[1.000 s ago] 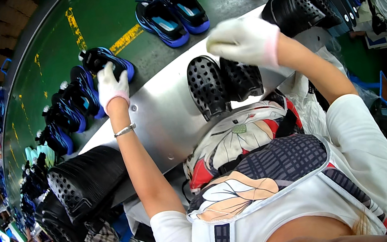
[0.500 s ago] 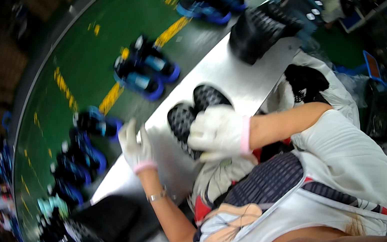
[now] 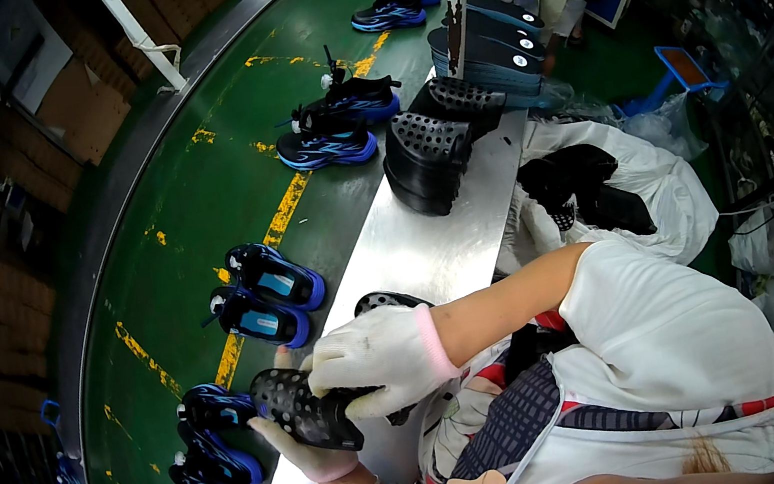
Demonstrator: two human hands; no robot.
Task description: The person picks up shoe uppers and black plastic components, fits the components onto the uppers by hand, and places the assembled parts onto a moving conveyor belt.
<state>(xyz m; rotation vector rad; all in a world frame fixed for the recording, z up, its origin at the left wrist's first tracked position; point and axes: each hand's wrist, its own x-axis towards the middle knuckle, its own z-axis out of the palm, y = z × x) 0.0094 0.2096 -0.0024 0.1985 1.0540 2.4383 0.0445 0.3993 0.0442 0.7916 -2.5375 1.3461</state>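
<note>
Silver worktop [image 3: 433,245] beside a green surface [image 3: 188,202], holed black piece [image 3: 291,404] held at the worktop's edge.
Left hand [image 3: 311,452] cups the piece; right hand [image 3: 375,357] grips its end, presumably steadying it.

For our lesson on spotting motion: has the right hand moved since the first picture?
Yes: the right hand has moved left along the metal bench, away from the black stack.
</note>
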